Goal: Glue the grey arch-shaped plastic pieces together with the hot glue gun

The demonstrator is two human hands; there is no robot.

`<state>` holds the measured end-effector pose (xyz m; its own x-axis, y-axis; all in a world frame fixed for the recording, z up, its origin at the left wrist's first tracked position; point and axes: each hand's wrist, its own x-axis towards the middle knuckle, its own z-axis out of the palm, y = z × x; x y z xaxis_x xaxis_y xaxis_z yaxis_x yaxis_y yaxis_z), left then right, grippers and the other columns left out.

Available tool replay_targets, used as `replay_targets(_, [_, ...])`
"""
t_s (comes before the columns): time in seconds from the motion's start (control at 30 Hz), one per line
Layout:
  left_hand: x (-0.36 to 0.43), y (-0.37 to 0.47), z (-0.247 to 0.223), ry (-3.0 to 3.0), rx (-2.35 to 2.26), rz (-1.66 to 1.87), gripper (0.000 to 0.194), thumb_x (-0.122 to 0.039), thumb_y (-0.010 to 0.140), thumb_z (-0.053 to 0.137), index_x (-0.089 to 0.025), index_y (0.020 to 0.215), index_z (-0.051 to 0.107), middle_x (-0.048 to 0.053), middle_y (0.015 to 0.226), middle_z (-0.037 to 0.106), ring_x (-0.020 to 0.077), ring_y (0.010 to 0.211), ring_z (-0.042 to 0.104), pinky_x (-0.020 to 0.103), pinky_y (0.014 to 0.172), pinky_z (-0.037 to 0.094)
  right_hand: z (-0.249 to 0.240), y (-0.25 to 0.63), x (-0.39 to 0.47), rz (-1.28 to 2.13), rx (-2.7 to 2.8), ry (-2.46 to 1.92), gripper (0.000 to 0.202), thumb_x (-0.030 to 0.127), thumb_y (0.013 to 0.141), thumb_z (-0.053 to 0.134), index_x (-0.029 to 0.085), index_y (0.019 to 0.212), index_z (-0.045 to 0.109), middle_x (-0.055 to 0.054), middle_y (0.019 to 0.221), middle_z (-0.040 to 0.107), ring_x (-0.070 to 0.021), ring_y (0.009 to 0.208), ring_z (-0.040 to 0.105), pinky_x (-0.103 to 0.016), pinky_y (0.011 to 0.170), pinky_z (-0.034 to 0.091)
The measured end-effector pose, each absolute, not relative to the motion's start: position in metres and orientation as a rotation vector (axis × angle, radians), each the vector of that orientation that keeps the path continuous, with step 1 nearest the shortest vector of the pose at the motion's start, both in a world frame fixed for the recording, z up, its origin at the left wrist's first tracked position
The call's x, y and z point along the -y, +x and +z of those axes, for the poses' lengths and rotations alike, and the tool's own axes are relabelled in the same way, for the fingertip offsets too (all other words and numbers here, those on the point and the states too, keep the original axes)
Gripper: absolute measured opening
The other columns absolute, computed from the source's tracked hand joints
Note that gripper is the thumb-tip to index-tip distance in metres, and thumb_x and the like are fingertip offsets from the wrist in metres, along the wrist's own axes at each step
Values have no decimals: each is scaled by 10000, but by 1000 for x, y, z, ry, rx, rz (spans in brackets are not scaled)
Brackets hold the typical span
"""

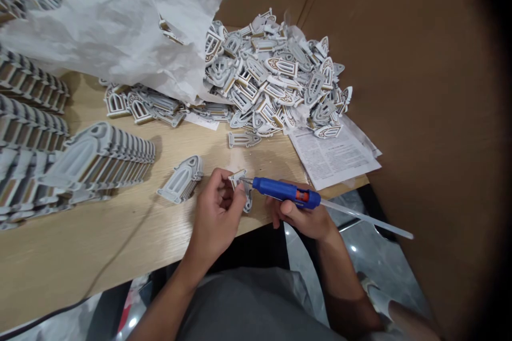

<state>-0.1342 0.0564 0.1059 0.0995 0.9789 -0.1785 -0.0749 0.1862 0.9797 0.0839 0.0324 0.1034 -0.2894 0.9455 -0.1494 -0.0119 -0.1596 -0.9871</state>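
Note:
My left hand (218,218) pinches a small white arched window piece (247,201) above the front of the table. In my right hand (306,218) is a blue hot glue gun (276,192), with a long clear glue stick (368,217) poking out of its back end. The gun's nozzle points left and meets or nearly meets the piece; I cannot tell whether it touches. Left of my left hand lies a short stack of arched pieces (182,181). A single piece (244,139) rests flat on the table beyond my hands.
A big heap of loose arched pieces (276,74) covers the back, beside crumpled white paper (116,26). Long rows of stacked pieces (116,152) stand at the left. Printed sheets (328,154) lie by the right edge of the wooden table (132,234). Brown panels (400,90) border the right.

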Motion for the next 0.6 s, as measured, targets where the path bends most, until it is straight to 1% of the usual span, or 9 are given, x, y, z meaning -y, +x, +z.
replay_targets(0.17, [-57, -133, 107, 1044, -1194, 1056, 198, -308, 982, 737, -237, 948, 555, -47, 776, 567, 96, 599, 548, 174, 488, 432, 109, 81, -32, 1523, 1360, -1214, 494, 693, 971, 762, 201, 1024, 761, 12, 614, 704, -145, 495, 604, -274, 495, 400])
replay_targets(0.23, [-58, -133, 109, 1036, -1201, 1065, 222, -304, 959, 762, -237, 932, 553, -51, 762, 558, 96, 596, 549, 173, 489, 434, 113, 78, -32, 1509, 1362, -1247, 472, 676, 984, 756, 206, 1027, 769, 16, 601, 689, -144, 491, 575, -278, 499, 404])
replay_targets(0.33, [-59, -132, 110, 1033, -1200, 1075, 228, -298, 950, 769, -236, 922, 551, -56, 746, 552, 96, 593, 555, 171, 492, 443, 118, 74, -33, 1518, 1337, -1250, 442, 655, 980, 769, 214, 971, 756, 25, 588, 666, -138, 473, 545, -275, 483, 406])
replay_targets(0.43, [-60, -132, 112, 1042, -1205, 1082, 223, -289, 947, 768, -234, 918, 554, -56, 745, 564, 91, 582, 552, 167, 490, 445, 119, 72, -35, 1534, 1304, -1250, 465, 682, 959, 776, 219, 934, 735, 33, 578, 650, -135, 456, 542, -271, 463, 407])
replay_targets(0.6, [-61, -133, 112, 1053, -1218, 1078, 237, -303, 944, 778, -234, 914, 553, -53, 747, 584, 92, 573, 551, 171, 491, 454, 115, 73, -37, 1519, 1340, -1342, 530, 747, 933, 759, 218, 963, 754, 37, 531, 626, -144, 448, 566, -264, 455, 400])
